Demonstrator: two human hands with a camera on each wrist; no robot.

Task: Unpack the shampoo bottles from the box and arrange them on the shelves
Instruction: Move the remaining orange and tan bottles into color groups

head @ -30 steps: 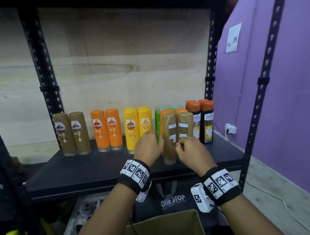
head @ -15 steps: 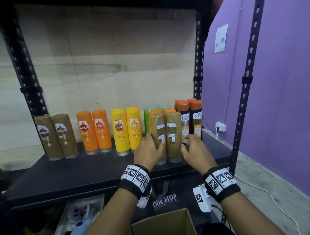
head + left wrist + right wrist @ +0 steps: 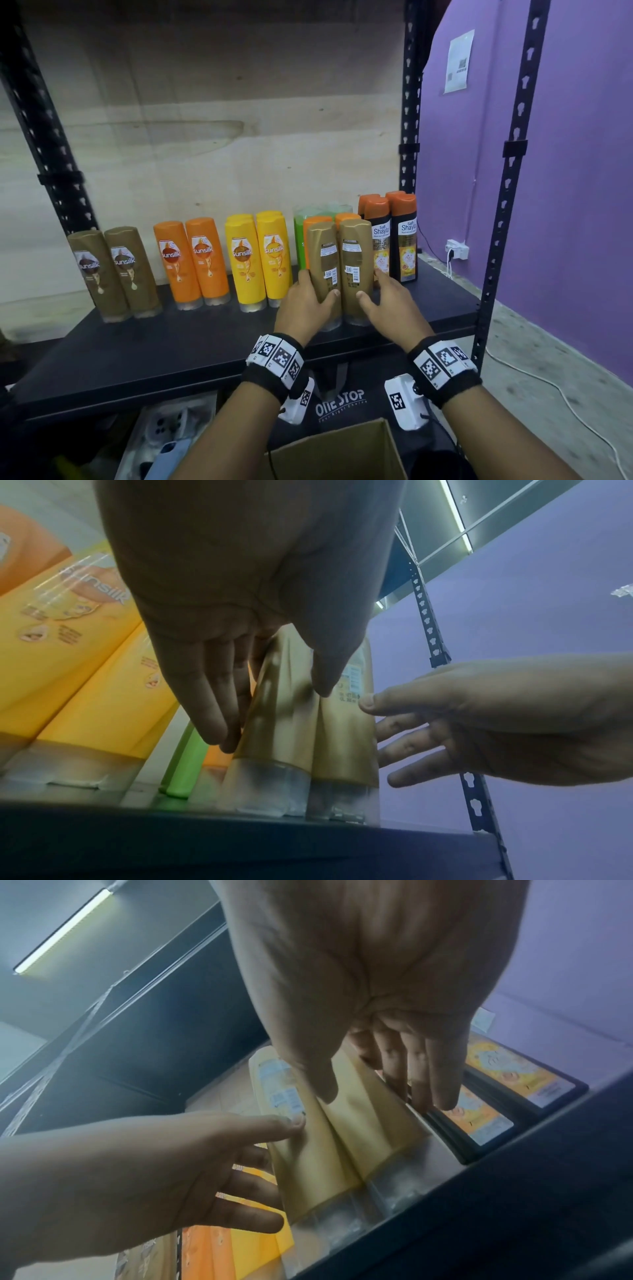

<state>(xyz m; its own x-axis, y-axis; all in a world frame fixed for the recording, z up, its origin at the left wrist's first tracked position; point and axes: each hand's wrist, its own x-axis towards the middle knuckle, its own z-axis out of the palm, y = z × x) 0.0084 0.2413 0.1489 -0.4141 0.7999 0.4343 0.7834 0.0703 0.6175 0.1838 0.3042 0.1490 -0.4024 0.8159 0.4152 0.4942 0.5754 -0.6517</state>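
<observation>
Two gold shampoo bottles stand side by side on the black shelf [image 3: 171, 342], back labels toward me, in front of the green and orange ones. My left hand [image 3: 318, 284] grips the left gold bottle [image 3: 323, 260], thumb on its front and fingers along its left side. My right hand [image 3: 370, 284] holds the right gold bottle [image 3: 356, 257], thumb on the front, fingers along its right side. The left wrist view shows the left hand [image 3: 274, 715] on the left bottle [image 3: 284, 750]; the right wrist view shows the right hand [image 3: 377, 1099] on the right bottle [image 3: 369, 1137]. Both clear caps rest on the shelf.
Along the shelf stand brown [image 3: 113, 270], orange [image 3: 191, 260] and yellow [image 3: 260, 257] pairs, green bottles [image 3: 299, 233], and black Shayla bottles [image 3: 404, 240] right beside my right fingers. An open cardboard box [image 3: 342, 452] and a black bag [image 3: 339, 402] sit below. A shelf post [image 3: 507, 171] stands right.
The two gold bottles, uneven a second ago, now stand level and pressed together on the shelf. Both hands have shifted to their outer sides.
</observation>
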